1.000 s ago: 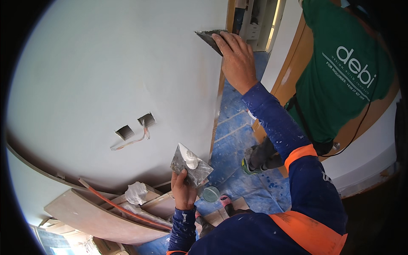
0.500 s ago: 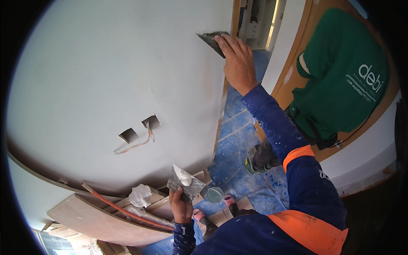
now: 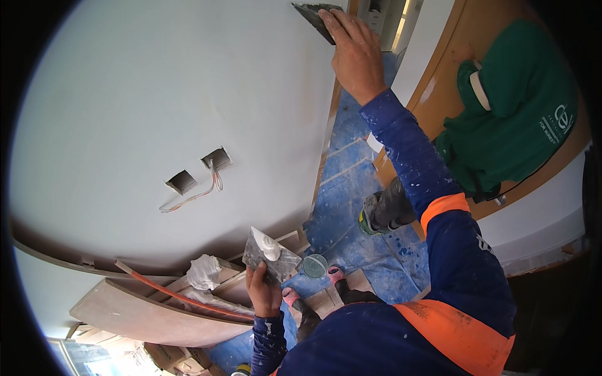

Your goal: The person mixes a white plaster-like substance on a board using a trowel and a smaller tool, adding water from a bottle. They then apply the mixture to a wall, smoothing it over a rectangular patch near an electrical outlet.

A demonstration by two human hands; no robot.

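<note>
High on the white wall (image 3: pixel 188 94), near its right edge, my right hand (image 3: pixel 359 55) presses a dark putty knife (image 3: pixel 316 20) flat to the surface. Its fingers lie along the blade and the handle is hidden. Low down, my left hand (image 3: pixel 263 291) grips a second, square metal putty knife (image 3: pixel 285 263) from below, blade facing up. A lump of white putty (image 3: pixel 269 247) rests on that blade. Two square box openings (image 3: pixel 217 158) are cut into the wall, with loose wires (image 3: pixel 216 182) hanging out of one.
A person in a green shirt (image 3: pixel 508 119) works close on my right at a wooden panel. Boards (image 3: pixel 150 313), an orange-red pipe (image 3: pixel 169 289) and a white crumpled bag (image 3: pixel 204 272) lie along the wall base. A bucket (image 3: pixel 315 266) stands by my feet on blue floor sheeting (image 3: pixel 351 213).
My right hand and its putty knife sit higher in view, still at the wall's right edge. The wall openings have shifted up and left in the picture. The person in green has bent and moved an arm.
</note>
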